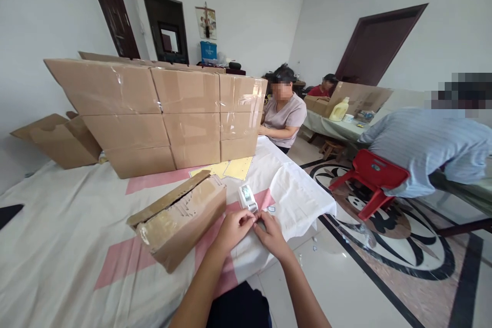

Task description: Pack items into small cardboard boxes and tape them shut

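My left hand [233, 229] and my right hand [271, 234] meet over the near edge of the cloth-covered table. Thumbs and fingertips are pinched together on both hands, and whatever is between them is too small to make out. Just beyond the fingertips lies a small white device or pack [247, 196] with a greenish window on top. A worn, taped cardboard box [192, 225] lies to the left of my hands, its top flap slightly raised.
Joined cardboard boxes [192, 118] form a wall at the table's back, with yellow sheets [236, 168] before it. An open carton [73, 141] stands left. A person [286, 118] sits behind the table; another bends by a red stool [378, 174] at right.
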`<state>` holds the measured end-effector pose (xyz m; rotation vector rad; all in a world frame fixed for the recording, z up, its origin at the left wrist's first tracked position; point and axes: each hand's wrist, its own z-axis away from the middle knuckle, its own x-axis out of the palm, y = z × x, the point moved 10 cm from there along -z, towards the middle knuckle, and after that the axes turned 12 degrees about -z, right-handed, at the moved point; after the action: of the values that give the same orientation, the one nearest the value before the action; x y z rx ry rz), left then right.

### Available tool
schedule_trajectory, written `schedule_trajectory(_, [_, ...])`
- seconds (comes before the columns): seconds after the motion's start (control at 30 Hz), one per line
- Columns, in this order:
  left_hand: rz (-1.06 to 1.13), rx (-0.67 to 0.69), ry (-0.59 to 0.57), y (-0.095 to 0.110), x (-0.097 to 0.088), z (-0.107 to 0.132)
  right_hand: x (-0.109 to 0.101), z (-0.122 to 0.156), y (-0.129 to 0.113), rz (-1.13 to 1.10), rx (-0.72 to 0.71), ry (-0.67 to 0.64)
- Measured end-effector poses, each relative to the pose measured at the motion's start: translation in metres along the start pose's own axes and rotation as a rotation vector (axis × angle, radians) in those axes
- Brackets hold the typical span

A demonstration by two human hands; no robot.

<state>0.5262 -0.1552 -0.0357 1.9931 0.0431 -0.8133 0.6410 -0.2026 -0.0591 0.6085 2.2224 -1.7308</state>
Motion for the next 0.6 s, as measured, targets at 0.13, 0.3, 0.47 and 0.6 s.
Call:
schedule_trajectory(0.13, [0.017,-0.006,0.065,0.003,-0.006,0.001,-0.002,-0.001,0.004,-0.014,0.011,0.026])
schedule_trajectory(0.3, [0.025,-0.119,0.257,0.000,-0.041,0.021,-0.003,0.000,-0.010,-0.125,-0.021,0.044])
schedule_trajectory(0.47, [0.016,-0.182,0.216,0.014,-0.093,0.041,0.000,-0.029,-0.074,-0.323,-0.223,0.071])
schedule_trajectory(0.6, [0.004,-0.251,0.263,0.016,-0.139,0.047,0.025,-0.088,-0.132,-0.369,-0.381,-0.023])
